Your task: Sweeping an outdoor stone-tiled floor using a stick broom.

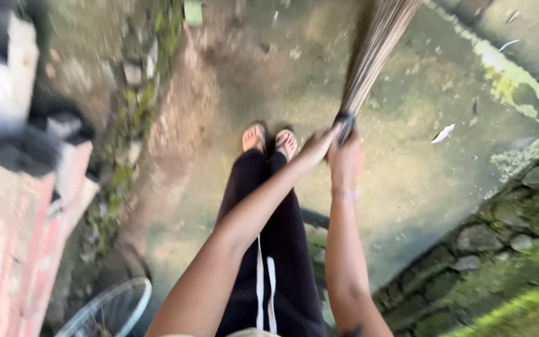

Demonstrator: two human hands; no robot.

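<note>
Both hands, right hand (346,159) & left hand (316,146), clench the stick broom (369,56) at its bound end w/ bare toes near, so a low swing could rake the sandalled feet (269,140).

— What could you not make out? 
— Your broom (374,56) ran off the top edge, its sweeping end unseen, and your right hand (346,159) covered its bound end. 
— And the left side? 
— Motion blurred the pink bricks (26,218); the wire basket (110,309) was cut by the bottom edge.
</note>
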